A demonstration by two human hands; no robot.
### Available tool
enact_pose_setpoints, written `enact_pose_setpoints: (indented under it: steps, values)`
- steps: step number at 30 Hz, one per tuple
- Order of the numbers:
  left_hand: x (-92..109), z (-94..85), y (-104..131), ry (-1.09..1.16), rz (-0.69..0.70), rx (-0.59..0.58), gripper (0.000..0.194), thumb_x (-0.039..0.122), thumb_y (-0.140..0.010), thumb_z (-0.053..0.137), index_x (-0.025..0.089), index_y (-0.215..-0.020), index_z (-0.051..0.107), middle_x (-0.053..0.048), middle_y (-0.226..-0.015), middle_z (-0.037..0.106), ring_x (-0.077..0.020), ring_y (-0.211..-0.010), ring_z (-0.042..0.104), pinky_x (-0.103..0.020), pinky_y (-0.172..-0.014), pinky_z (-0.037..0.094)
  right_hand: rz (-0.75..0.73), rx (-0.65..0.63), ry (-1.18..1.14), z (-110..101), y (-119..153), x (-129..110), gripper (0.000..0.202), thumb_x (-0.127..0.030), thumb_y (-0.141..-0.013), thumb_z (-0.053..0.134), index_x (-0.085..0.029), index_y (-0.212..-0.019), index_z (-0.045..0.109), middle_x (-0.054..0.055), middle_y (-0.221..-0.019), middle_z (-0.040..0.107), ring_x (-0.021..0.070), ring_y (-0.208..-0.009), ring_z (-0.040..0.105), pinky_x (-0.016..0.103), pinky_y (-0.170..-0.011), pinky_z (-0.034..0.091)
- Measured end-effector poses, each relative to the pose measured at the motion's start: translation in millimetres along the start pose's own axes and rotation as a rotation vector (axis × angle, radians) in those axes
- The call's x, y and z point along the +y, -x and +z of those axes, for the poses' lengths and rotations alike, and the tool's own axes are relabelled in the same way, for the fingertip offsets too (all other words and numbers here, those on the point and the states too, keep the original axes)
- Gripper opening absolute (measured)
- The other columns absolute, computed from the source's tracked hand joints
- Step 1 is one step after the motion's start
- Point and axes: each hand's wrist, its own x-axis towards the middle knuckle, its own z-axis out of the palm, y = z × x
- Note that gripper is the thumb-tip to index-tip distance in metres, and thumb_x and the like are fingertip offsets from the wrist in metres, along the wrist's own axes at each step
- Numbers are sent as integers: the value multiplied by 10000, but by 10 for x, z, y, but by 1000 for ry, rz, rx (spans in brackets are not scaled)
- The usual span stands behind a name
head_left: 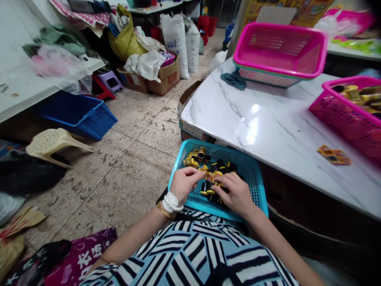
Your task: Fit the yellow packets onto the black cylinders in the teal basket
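Note:
A light-blue plastic basket (262, 190) rests on my lap, holding several small yellow-and-black cylindrical pieces (205, 187). Over it, my left hand (185, 184) is closed in a pinch, thumb and index finger together at the edge of a small yellow-orange printed piece (207, 174). My right hand (235, 194) reaches in from the other side, its fingers bent and its fingertips at the same piece. Whether that piece is a flat card or part of a cylinder is too small to tell. Brown-and-yellow tube pieces (201, 154) lie at the basket's far left.
A marble-patterned table (220, 115) stands ahead right, bearing stacked baskets with a pink one (279, 51) on top, a pink basket (336, 107) of yellow-and-dark pieces, and orange printed cards (333, 155). On the left are a cream stool (52, 143) and a blue crate (98, 119).

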Motion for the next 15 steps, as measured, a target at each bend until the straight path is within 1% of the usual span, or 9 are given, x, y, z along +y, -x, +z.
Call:
enact_pose_setpoints:
  steps: [2, 4, 5, 8, 10, 12, 15]
  values:
    - [-5, -24, -42, 21, -44, 15, 371, 467, -672, 789, 138, -662, 618, 55, -421, 474, -43, -375, 364, -180, -395, 211, -71, -171, 136, 27, -65, 33, 218, -318, -873, 656, -202, -1056, 680, 93, -1002, 685, 246, -920, 570, 364, -804, 468]
    - [-23, -23, -80, 50, -111, 50, 362, 478, -710, 756, 152, -724, 599, 57, -392, 478, -45, -332, 352, -172, -369, 176, -127, -328, 241, 104, -132, 24, 213, -313, -834, 691, -204, -1016, 692, 101, -981, 671, 272, -941, 550, 385, -807, 459]
    - [-33, -17, -98, 67, -147, 70, 357, 480, -723, 744, 159, -751, 588, 58, -381, 479, -46, -314, 340, -168, -360, 161, -138, -383, 281, 151, -165, 12, 206, -317, -810, 714, -201, -980, 697, 104, -961, 665, 281, -939, 547, 394, -803, 455]
    - [-47, -6, -143, 142, -233, 114, 351, 459, -727, 745, 161, -793, 574, 51, -403, 511, -37, -298, 335, -156, -346, 147, -115, -472, 341, 264, -252, -6, 234, -353, -755, 768, -185, -902, 696, 115, -906, 654, 296, -925, 551, 409, -789, 446]
    - [-33, -21, -162, 201, -266, 133, 337, 432, -731, 750, 150, -806, 580, 45, -440, 533, -32, -314, 366, -146, -346, 162, -114, -521, 328, 286, -286, 18, 259, -359, -744, 779, -177, -906, 691, 116, -883, 657, 296, -920, 557, 412, -794, 445]
    - [-4, -57, -174, 264, -278, 164, 325, 410, -742, 749, 136, -825, 594, 35, -486, 558, -28, -341, 404, -137, -348, 170, -143, -568, 276, 276, -288, 64, 277, -336, -750, 774, -173, -956, 687, 114, -896, 668, 295, -937, 565, 413, -810, 449]
    - [34, -138, -192, 360, -279, 176, 340, 390, -730, 770, 106, -861, 634, 29, -536, 571, -11, -360, 388, -133, -343, 144, -188, -614, 165, 261, -230, 137, 319, -246, -771, 744, -171, -1072, 671, 117, -993, 688, 294, -994, 581, 413, -836, 470]
